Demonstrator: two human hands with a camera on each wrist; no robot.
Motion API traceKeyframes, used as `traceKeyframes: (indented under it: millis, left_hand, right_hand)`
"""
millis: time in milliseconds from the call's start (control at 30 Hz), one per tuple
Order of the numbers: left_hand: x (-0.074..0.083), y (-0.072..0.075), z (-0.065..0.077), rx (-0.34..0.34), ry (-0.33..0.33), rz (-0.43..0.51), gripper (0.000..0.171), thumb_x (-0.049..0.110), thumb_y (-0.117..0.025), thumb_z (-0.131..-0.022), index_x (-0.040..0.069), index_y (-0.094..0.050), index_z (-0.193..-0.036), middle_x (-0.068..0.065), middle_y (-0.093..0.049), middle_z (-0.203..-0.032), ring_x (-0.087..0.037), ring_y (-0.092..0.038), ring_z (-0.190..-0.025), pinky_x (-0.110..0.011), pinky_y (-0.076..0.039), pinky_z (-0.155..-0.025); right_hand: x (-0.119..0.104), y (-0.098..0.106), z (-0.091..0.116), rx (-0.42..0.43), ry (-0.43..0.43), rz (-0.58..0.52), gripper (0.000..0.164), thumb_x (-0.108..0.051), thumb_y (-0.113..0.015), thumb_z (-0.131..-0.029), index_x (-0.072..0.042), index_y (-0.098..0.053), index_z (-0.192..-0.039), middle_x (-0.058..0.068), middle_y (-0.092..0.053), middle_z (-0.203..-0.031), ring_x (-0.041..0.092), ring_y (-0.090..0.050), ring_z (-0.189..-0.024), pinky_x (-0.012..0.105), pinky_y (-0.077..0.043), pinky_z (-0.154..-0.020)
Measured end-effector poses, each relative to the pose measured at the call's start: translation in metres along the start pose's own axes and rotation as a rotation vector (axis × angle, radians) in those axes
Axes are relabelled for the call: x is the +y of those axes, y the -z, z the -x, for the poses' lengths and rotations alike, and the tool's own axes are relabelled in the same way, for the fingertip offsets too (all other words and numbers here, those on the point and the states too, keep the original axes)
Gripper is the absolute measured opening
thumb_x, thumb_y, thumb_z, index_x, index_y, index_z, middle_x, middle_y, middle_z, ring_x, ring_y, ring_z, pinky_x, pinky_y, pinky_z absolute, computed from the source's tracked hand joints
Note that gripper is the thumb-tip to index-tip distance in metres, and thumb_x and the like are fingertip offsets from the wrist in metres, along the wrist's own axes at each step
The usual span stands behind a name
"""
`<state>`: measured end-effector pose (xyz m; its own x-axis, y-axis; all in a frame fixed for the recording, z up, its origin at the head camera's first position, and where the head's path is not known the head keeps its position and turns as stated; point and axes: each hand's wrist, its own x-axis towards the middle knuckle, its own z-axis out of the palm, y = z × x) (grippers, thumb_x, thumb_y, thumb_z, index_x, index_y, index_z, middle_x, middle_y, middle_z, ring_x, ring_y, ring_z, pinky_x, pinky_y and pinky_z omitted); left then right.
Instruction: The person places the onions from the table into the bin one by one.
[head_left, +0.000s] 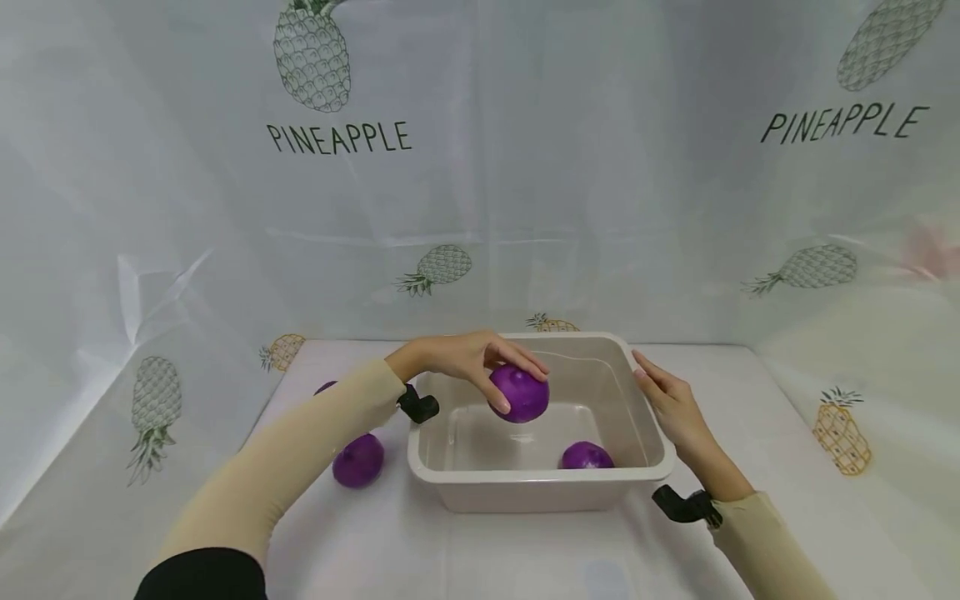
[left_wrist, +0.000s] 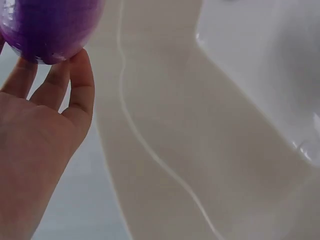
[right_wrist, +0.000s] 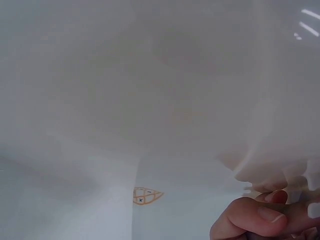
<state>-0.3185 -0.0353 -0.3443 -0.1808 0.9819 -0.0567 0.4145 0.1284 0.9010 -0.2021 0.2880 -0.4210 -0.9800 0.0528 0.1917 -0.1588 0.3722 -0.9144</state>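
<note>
Over the inside of a beige plastic tub [head_left: 540,477], my left hand [head_left: 472,354] holds a purple onion [head_left: 521,395] with thumb and fingers. In the left wrist view, the fingers [left_wrist: 80,82] curl against the shiny underside of the onion [left_wrist: 52,30]. Another purple onion [head_left: 587,455] lies in the tub near its front right, partly hidden by the front wall. My right hand [head_left: 675,408] grips the tub's right rim; its thumb [right_wrist: 255,217] and bent fingers show at the lower corner of the right wrist view.
Left of the tub, a purple onion [head_left: 358,461] lies on the white tabletop [head_left: 525,558]. Behind my left sleeve, a further purple piece [head_left: 325,387] barely shows. A pale sheet printed with pineapples [head_left: 311,62] hangs around the back and sides.
</note>
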Motion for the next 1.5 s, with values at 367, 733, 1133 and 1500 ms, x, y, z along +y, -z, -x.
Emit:
traceKeyframes:
  millis: [367,733,1133,1500]
  left_hand:
    - [-0.014,-0.014,-0.038,-0.152,0.079,-0.067,0.058,0.003,-0.085,-0.078,0.007,-0.065,-0.133,-0.002,-0.056,-0.143,-0.005,-0.044,-0.132,-0.031,-0.046,-0.104]
    - [-0.032,-0.034,-0.063,-0.300,0.141,-0.006,0.059,-0.007,-0.082,-0.077,-0.001,-0.062,-0.132,-0.012,-0.053,-0.145,-0.002,-0.046,-0.129,-0.026,-0.041,-0.107]
    - [-0.057,-0.055,-0.077,-0.407,0.225,-0.006,0.057,-0.009,-0.080,-0.078,-0.001,-0.063,-0.132,-0.009,-0.051,-0.147,0.000,-0.044,-0.130,-0.026,-0.045,-0.101]
    - [-0.071,-0.066,-0.082,-0.439,0.256,0.126,0.062,-0.020,-0.075,-0.076,-0.008,-0.056,-0.133,-0.012,-0.053,-0.146,0.001,-0.045,-0.128,-0.027,-0.044,-0.101]
  right_hand:
    - [0.000,-0.003,-0.003,-0.012,-0.002,0.020,0.051,-0.026,-0.044,-0.109,0.000,-0.035,-0.152,0.024,-0.041,-0.149,0.033,-0.051,-0.125,0.010,-0.047,-0.083]
    - [-0.001,-0.001,-0.002,-0.017,-0.007,0.009,0.052,-0.027,-0.044,-0.109,-0.001,-0.034,-0.153,0.025,-0.041,-0.149,0.041,-0.049,-0.125,0.012,-0.048,-0.082]
    - [0.001,0.001,-0.001,-0.020,-0.015,0.029,0.053,-0.028,-0.044,-0.109,-0.003,-0.033,-0.154,0.024,-0.040,-0.150,0.040,-0.050,-0.127,0.013,-0.047,-0.085]
    - [0.002,0.001,-0.002,-0.012,-0.014,0.025,0.053,-0.028,-0.044,-0.108,0.000,-0.034,-0.153,0.024,-0.039,-0.150,0.040,-0.047,-0.129,0.011,-0.045,-0.084]
